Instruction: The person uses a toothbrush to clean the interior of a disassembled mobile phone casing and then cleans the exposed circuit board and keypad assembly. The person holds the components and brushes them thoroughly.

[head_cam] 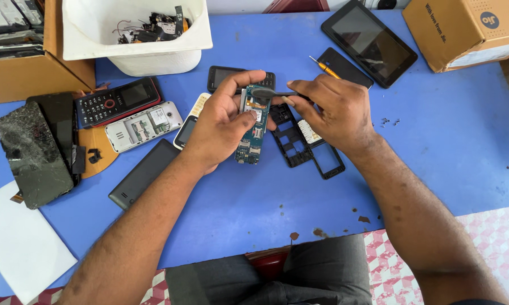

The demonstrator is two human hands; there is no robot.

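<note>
L hand (223, 121) grips a green phone circuit board (252, 133) upright-ish above the blue surface (435, 147), thumb & fingers closed on its edges. R hand (331, 110) pinches a thin dark grey tool (271, 93), tip touching the board's top. Black plastic phone frame (291, 138) lies just beside, under R hand. White tub of parts (136, 34) sits further back; cracked black screen (31, 152) far left.
</note>
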